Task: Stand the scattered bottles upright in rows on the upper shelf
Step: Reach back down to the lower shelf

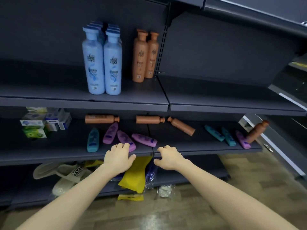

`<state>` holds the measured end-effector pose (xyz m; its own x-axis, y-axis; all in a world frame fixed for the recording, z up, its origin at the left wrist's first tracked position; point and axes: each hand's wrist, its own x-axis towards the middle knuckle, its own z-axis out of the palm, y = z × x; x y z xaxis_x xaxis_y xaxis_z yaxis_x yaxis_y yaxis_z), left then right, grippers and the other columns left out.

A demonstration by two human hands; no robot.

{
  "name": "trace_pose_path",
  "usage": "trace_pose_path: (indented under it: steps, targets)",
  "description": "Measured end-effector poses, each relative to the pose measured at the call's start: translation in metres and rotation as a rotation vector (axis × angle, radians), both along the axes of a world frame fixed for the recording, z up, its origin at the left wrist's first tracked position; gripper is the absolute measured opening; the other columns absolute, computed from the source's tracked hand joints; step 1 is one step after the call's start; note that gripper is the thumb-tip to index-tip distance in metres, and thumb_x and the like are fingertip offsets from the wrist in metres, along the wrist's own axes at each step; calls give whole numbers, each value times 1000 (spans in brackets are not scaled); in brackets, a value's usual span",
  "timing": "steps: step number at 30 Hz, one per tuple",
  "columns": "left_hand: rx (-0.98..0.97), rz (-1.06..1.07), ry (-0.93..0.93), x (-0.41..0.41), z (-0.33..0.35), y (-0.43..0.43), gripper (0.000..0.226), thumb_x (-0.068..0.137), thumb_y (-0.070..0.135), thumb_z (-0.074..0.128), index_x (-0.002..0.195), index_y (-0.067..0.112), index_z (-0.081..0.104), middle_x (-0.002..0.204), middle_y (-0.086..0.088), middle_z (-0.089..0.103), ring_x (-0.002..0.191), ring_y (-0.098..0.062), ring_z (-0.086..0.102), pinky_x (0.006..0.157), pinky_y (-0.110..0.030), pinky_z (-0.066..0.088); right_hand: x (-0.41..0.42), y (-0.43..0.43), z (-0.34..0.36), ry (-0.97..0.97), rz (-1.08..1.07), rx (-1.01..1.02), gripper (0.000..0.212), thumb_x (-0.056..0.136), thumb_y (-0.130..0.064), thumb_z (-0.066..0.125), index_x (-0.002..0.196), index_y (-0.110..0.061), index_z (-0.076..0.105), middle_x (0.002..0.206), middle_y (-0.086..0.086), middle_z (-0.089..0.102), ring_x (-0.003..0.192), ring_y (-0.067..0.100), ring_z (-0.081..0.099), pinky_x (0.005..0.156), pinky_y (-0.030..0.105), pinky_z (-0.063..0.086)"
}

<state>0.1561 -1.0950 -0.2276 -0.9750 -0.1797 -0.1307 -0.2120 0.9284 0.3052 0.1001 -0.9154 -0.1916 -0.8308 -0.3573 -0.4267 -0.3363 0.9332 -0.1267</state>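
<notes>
Left hand (118, 156) just touches a purple bottle (124, 137) lying flat on the middle shelf (49, 146) at 12 o'clock, right hand (167, 157) loose and empty; looks like light, slick plastic, so I'd grab mid-body.

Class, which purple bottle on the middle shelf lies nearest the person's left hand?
The second purple plastic bottle from the left: its near end reaches the left hand; the other three lie clear.

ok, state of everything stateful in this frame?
blue bottles: upright
upper brown bottles: upright
lower brown bottles: three lying, one leaning
purple bottles: lying
teal bottles: lying
left hand: fingers on one purple bottle
right hand: loosely curled, empty
</notes>
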Motion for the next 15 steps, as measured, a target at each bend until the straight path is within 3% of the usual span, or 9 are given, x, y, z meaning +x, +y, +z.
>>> trace_pose_path:
  steps: [15]
  targets:
    - [-28, -127, -10, -58, 5, 101, 48, 94, 45, 44, 132, 16, 42, 133, -6, 47, 125, -27, 43, 96, -39, 41, -34, 105, 1, 9, -135, -28, 52, 94, -41, 47, 136, -12, 41, 138, 13, 40, 130, 34, 33, 103, 46, 36]
